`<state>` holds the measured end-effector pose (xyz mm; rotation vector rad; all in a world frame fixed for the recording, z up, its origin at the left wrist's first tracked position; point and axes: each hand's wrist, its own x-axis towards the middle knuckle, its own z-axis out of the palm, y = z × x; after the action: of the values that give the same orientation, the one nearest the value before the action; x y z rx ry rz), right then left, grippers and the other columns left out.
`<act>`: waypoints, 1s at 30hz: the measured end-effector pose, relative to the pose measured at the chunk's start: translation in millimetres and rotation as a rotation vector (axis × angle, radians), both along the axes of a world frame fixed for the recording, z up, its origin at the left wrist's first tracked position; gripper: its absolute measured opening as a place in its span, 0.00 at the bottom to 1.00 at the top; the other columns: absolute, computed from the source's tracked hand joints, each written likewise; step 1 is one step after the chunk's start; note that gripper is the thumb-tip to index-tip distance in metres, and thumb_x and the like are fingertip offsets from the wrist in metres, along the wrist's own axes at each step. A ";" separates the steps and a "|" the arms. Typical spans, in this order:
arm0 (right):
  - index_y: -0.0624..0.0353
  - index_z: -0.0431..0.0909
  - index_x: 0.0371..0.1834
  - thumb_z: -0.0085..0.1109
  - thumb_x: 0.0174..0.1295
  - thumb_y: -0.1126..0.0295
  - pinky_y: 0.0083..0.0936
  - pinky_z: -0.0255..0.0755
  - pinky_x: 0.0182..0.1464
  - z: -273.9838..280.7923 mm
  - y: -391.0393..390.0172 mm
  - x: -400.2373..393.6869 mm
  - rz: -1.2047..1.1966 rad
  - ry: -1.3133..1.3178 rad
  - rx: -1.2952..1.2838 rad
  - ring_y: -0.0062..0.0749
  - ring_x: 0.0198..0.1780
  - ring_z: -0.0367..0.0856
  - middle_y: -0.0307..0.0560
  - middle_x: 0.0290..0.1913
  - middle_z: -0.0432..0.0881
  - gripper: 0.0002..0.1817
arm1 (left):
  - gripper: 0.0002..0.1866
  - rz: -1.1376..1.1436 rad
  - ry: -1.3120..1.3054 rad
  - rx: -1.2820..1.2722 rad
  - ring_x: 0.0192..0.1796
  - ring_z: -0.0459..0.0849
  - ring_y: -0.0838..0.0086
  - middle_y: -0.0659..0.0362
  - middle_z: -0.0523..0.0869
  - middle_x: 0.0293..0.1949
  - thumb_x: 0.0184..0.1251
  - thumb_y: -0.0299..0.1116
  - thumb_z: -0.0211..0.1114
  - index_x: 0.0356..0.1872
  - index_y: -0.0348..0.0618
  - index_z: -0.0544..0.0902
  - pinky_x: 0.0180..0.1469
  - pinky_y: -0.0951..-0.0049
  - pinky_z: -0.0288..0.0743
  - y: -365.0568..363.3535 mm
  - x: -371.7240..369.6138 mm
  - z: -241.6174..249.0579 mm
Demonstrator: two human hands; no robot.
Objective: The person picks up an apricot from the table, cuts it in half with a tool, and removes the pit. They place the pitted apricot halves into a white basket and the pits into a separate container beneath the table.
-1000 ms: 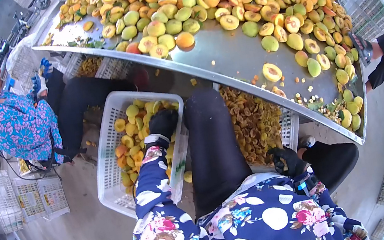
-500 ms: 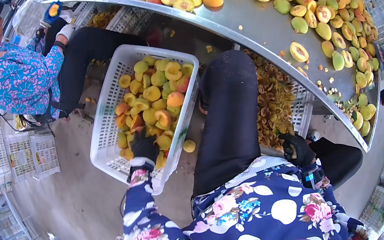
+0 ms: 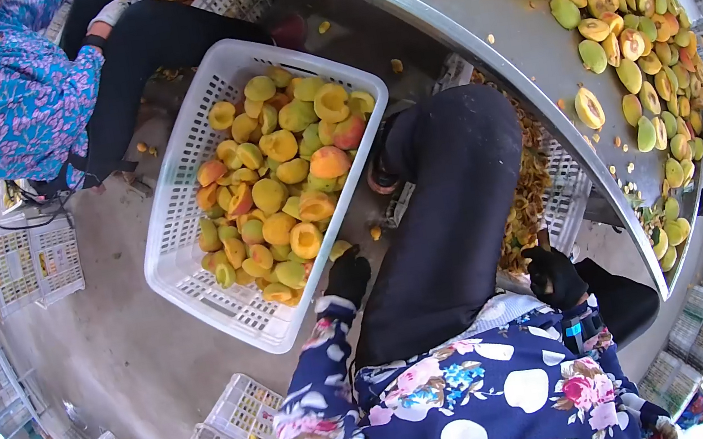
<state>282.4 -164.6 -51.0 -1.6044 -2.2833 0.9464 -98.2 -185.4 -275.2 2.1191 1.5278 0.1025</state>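
Note:
My left hand [image 3: 348,279], in a black glove, is down beside the crate's near right side. Its fingertips are closed on a yellow-green peach piece [image 3: 340,249], partly covered by the fingers. The white plastic crate [image 3: 282,332] holds many pitted peach halves [image 3: 278,147], yellow, green and red. My right hand [image 3: 554,274], also black-gloved, is curled near my right thigh. A small brownish thing [image 3: 543,237] sticks up from it; I cannot make out its kind. Just beyond that hand lies a heap of brown-yellow peach scraps [image 3: 523,226] in another crate.
A metal table [image 3: 431,21] curves along the right, heaped with peach halves [image 3: 601,0]. A co-worker in a blue flowered shirt [image 3: 25,100] sits at upper left. Stacked crates [image 3: 249,412] stand behind on the floor. My bent knee [image 3: 458,140] lies between crate and table.
My left hand has left the fruit inside the crate and moved right, over its rim, to the peach piece on the floor. The view has shifted. My right hand stays near my thigh.

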 end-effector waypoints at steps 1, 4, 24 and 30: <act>0.59 0.72 0.44 0.50 0.56 0.68 0.17 0.60 0.18 3.4 -0.5 0.0 -0.005 -0.015 -0.009 0.19 0.16 0.66 0.34 0.19 0.68 0.13 | 0.19 0.068 0.075 0.041 0.48 0.76 0.58 0.50 0.79 0.48 0.57 0.30 0.54 0.51 0.40 0.76 0.50 0.64 0.69 -10.3 0.3 -52.9; 0.60 0.70 0.44 0.48 0.58 0.71 0.18 0.63 0.19 14.0 -6.0 -7.3 -0.304 0.118 -0.486 0.18 0.17 0.67 0.34 0.18 0.67 0.11 | 0.20 0.279 0.139 0.157 0.55 0.72 0.52 0.48 0.77 0.52 0.55 0.30 0.51 0.51 0.42 0.77 0.58 0.60 0.64 28.9 7.2 -31.5; 0.61 0.72 0.44 0.48 0.62 0.70 0.20 0.67 0.21 -10.1 -9.8 -5.9 -1.242 0.813 -1.079 0.22 0.19 0.72 0.39 0.22 0.72 0.10 | 0.19 0.266 0.185 0.052 0.50 0.76 0.60 0.51 0.78 0.47 0.59 0.33 0.56 0.52 0.39 0.74 0.52 0.67 0.70 97.5 -27.0 39.5; 0.60 0.74 0.41 0.52 0.58 0.70 0.20 0.68 0.23 -30.4 -27.9 5.9 -0.996 0.759 -0.941 0.24 0.22 0.74 0.41 0.24 0.75 0.10 | 0.19 0.162 -0.195 -0.198 0.48 0.77 0.63 0.52 0.79 0.46 0.59 0.33 0.58 0.52 0.39 0.73 0.50 0.69 0.72 -7.3 -16.0 -39.4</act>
<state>288.3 -192.5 -81.4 -1.8061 -0.3667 1.8958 -114.1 -192.8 -314.5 1.7765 1.5236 0.2000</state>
